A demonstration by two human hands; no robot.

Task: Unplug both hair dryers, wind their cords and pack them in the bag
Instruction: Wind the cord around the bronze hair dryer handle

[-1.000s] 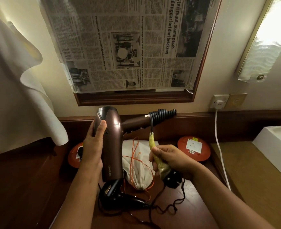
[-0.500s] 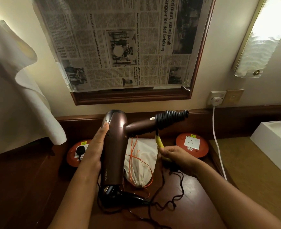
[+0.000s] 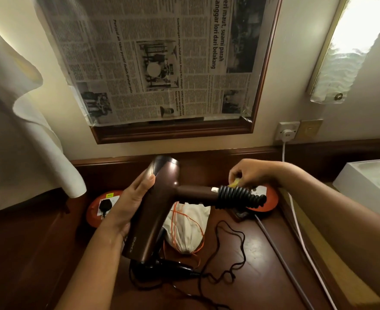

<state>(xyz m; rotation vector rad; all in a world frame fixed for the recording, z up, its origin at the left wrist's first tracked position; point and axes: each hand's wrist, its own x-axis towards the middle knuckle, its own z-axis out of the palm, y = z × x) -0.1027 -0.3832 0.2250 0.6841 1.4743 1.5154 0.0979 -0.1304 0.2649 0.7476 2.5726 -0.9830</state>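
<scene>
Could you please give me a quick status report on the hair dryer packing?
Left hand grips brown dryer; right hand winding cord round handle. Black dryer lies loose on counter, unwound. Bag unpacked.

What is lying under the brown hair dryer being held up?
Beneath the brown hair dryer, held in the left hand, lie a white cloth bag with orange string and a black hair dryer on the wooden counter. Part of each is covered.
</scene>
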